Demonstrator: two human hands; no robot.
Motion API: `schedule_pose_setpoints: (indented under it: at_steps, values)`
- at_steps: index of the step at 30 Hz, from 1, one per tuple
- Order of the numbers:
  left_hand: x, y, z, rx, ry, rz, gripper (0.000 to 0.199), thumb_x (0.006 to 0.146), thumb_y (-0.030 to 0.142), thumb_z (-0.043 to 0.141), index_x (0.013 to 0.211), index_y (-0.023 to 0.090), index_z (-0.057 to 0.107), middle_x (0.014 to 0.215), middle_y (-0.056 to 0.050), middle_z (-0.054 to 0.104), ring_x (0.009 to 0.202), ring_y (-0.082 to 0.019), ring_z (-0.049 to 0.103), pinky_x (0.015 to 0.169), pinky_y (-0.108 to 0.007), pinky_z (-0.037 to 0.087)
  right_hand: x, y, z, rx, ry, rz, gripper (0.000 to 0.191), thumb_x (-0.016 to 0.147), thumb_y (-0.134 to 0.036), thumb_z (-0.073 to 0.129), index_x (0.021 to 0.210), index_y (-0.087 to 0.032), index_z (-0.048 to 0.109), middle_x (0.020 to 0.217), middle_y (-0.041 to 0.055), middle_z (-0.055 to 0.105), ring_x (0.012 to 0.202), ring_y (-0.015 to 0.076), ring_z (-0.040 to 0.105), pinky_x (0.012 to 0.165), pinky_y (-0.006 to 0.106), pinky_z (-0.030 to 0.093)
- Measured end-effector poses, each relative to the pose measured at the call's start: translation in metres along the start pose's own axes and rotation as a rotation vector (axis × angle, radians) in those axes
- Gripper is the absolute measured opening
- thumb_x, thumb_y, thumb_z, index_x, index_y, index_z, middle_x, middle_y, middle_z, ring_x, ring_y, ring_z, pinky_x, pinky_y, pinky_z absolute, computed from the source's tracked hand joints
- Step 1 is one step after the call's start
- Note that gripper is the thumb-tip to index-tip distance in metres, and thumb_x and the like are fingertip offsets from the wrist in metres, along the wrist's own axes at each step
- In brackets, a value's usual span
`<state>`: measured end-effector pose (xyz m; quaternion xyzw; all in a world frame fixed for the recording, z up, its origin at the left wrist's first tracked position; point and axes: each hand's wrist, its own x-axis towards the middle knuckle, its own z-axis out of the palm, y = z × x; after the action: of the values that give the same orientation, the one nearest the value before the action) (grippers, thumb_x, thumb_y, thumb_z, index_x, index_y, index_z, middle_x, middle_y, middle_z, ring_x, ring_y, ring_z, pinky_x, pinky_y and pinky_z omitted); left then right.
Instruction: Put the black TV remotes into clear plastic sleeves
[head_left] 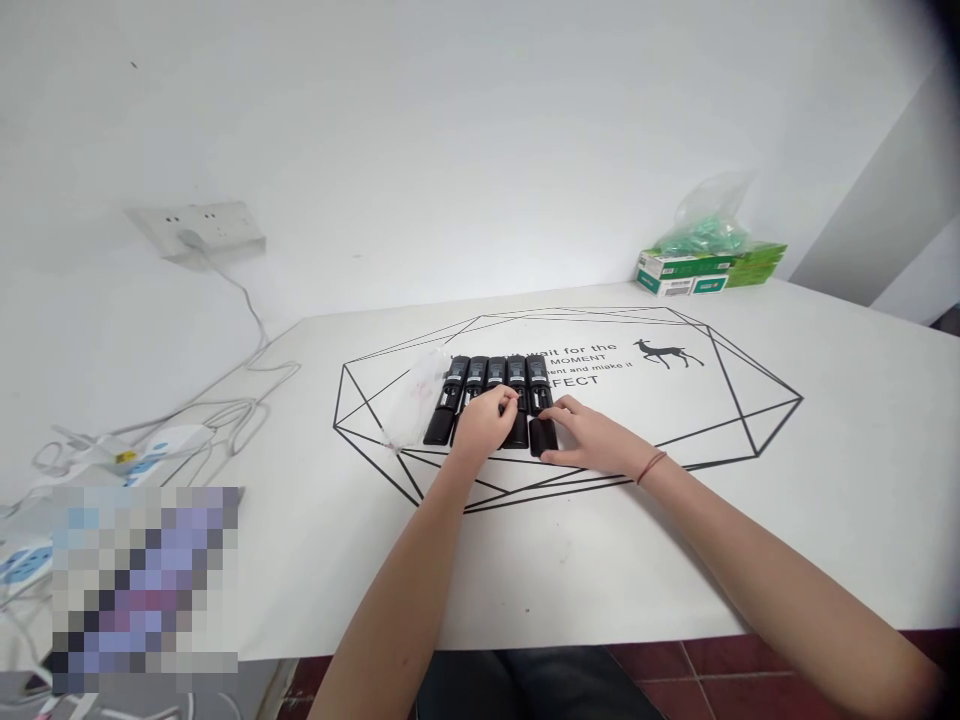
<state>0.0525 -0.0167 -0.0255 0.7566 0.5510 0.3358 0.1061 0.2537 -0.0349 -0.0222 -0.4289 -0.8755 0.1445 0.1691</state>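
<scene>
Several black remote controls (496, 370) lie side by side, backs up, in a row on the white table. Bare battery compartments with pale labels show on some of them. My left hand (486, 425) is closed in a pinch over the row's right half; what its fingertips hold, if anything, is hidden. It covers the lower parts of the middle remotes. My right hand (592, 435) grips a black battery cover (542, 439) at the lower end of the rightmost remote (538, 372), thumb at its near edge and forefinger at its top.
A clear plastic bag (420, 400) lies left of the remotes. Green-and-white boxes (684, 268) with a bag of green items (705, 232) on top stand at the back right. Power strips (161, 450) and cables crowd the left side, beside a blurred-out object (146, 590).
</scene>
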Motion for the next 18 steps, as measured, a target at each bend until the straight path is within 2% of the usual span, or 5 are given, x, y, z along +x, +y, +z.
schedule_pose_setpoints:
  at_steps: [2,5,9,11,18]
  values:
    - [0.0,0.0,0.0,0.004,0.003,0.009,0.017,0.085,0.025,0.045,0.091,0.022,0.061,0.08,0.0,0.067,0.071,-0.014,0.059,0.066,-0.024,0.042,-0.001,-0.001,-0.005,0.042,-0.005,-0.04,0.048,0.074,-0.047,0.06,0.113,-0.021,0.055,0.108,0.0085,0.056,0.088,0.0214,0.057,0.076,0.032,0.046]
    - [0.0,0.0,0.001,0.013,-0.004,0.003,0.017,0.085,0.024,0.045,0.091,0.022,0.061,0.081,0.0,0.067,0.074,-0.014,0.06,0.065,-0.025,0.042,-0.001,-0.001,-0.012,0.069,0.019,-0.018,0.041,0.075,-0.046,0.059,0.108,-0.022,0.057,0.102,0.0066,0.06,0.087,0.0212,0.057,0.075,0.032,0.046]
    - [0.0,0.0,0.003,0.029,-0.016,0.01,0.018,0.085,0.024,0.045,0.091,0.021,0.061,0.084,-0.002,0.067,0.078,-0.016,0.06,0.068,-0.026,0.043,0.008,0.004,-0.007,0.013,0.23,0.042,0.04,0.077,-0.041,0.057,0.113,-0.021,0.055,0.112,0.0088,0.055,0.096,0.0229,0.055,0.082,0.035,0.045]
    - [0.0,-0.001,0.005,0.05,-0.014,0.041,0.018,0.085,0.023,0.045,0.091,0.021,0.062,0.087,-0.003,0.067,0.081,-0.016,0.059,0.072,-0.027,0.044,0.015,0.008,0.0,-0.015,0.285,0.038,0.038,0.079,-0.039,0.057,0.112,-0.021,0.054,0.114,0.0094,0.055,0.102,0.0245,0.053,0.087,0.037,0.043]
    - [0.0,-0.002,0.009,0.112,-0.005,0.132,0.021,0.086,0.024,0.044,0.092,0.02,0.064,0.092,-0.004,0.065,0.087,-0.018,0.056,0.082,-0.03,0.043,0.031,0.018,0.015,-0.081,0.235,0.041,0.033,0.084,-0.034,0.051,0.113,-0.018,0.057,0.115,0.0098,0.059,0.105,0.0247,0.053,0.09,0.037,0.041]
